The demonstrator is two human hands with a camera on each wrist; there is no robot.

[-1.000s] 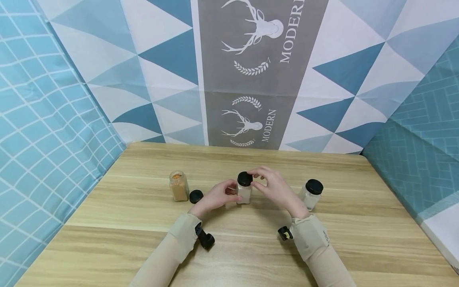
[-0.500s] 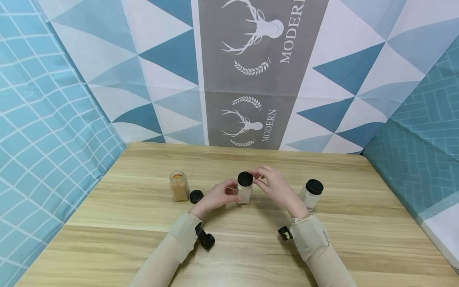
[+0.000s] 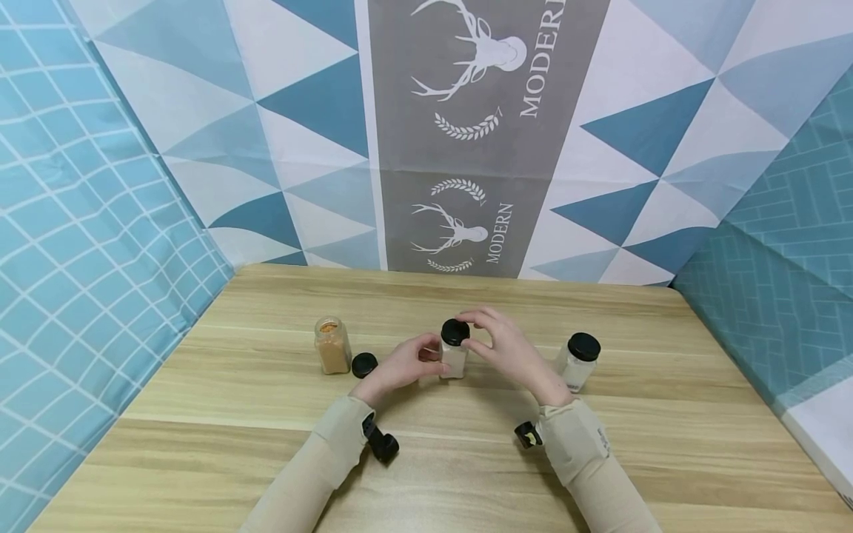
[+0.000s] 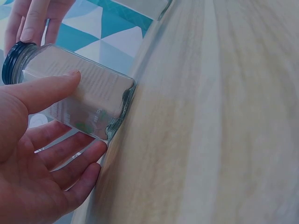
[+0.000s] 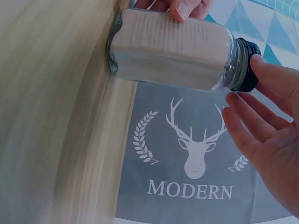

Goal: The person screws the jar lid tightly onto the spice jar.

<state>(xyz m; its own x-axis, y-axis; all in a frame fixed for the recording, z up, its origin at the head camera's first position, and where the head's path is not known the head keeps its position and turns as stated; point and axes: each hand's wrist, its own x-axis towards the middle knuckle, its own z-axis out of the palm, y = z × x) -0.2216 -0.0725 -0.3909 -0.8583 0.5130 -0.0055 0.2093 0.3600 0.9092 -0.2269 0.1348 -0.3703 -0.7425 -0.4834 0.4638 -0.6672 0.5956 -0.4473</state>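
Observation:
A square glass jar (image 3: 454,362) of pale powder stands upright on the wooden table, its black lid (image 3: 455,332) seated on the neck. My left hand (image 3: 403,363) holds the jar from the left; in the left wrist view the thumb lies across its printed face, with fingers around the far side. On the lid's right side, my right hand (image 3: 506,352) pinches the rim. The right wrist view shows the thumb on the black lid (image 5: 248,65) and the fingers at its opposite edge.
To the left stands an uncapped jar (image 3: 333,349) of orange-brown granules, with a loose black lid (image 3: 364,365) beside it. Another black-lidded jar (image 3: 578,364) stands right of my right hand, partly behind the wrist. A patterned cloth backdrop (image 3: 320,148) rises behind the table (image 3: 266,400).
My right fingers drew slightly off the lid half a second ago, and now they are back over its rim. The left hand and the jar have kept their place.

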